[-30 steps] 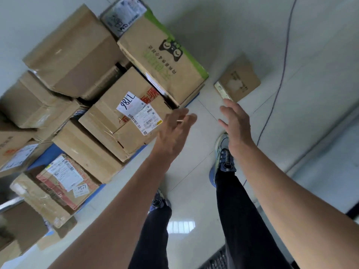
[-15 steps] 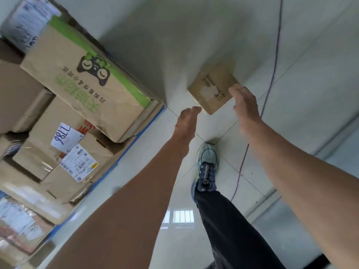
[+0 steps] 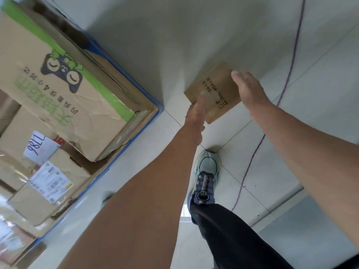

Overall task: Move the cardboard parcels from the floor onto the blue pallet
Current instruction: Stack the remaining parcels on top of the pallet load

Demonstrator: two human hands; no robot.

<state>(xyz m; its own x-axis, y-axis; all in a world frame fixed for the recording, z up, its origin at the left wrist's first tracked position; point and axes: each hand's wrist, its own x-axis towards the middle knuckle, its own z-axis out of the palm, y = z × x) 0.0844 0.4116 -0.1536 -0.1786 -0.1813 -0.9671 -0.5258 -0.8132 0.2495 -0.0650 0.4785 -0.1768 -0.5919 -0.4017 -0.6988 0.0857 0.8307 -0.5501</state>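
Left hand (image 3: 195, 113) and right hand (image 3: 250, 90) flanked a parcel (image 3: 217, 88) on the floor (image 3: 291, 171).
Head view: both hands had straight fingers, gripping nothing; contact was unclear. The parcel lay upper centre, right of the loaded pallet (image 3: 126, 75).

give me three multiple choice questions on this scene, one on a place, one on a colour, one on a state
1. Where does the small parcel lie? A on a shelf B on the floor C in a cart
2. What colour is the cable? A purple B yellow C black
3. How are the left hand and right hand? A fists B open, fingers straight C gripping a knife
Key: 1 B, bare floor surrounds it; 2 A, a purple line crosses the floor; 3 B, straight fingers flank the parcel.
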